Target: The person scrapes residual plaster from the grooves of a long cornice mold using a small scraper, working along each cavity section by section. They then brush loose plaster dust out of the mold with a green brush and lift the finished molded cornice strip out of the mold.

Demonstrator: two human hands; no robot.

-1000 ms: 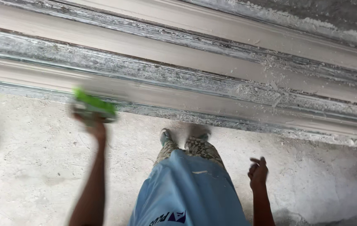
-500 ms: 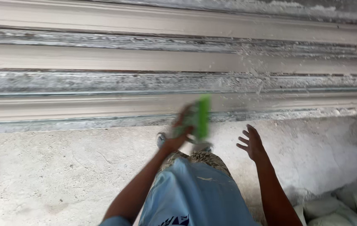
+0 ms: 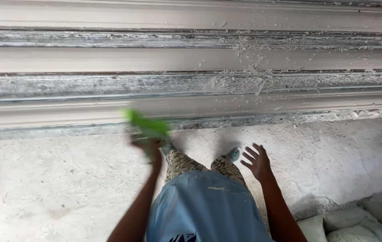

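The left hand [image 3: 148, 150] is closed around a green tool [image 3: 148, 125], which sticks up and away from the fingers toward the long moulded strips [image 3: 191, 58] lying ahead. The tool's long axis seems to slant from upper left to lower right, but motion blur smears it so much that its true shape and kind cannot be made out; its lower part is hidden inside the grip. The right hand [image 3: 257, 161] holds nothing, fingers spread wide, palm down above the dusty concrete floor [image 3: 56, 179], well apart from the left. Between the two hands show patterned trouser legs and blue-grey shoes [image 3: 233, 154]. The strips run left to right, speckled with white chips beyond the right hand. Behind the right forearm, pale filled sacks [image 3: 357, 226] are cut off by the lower edge.
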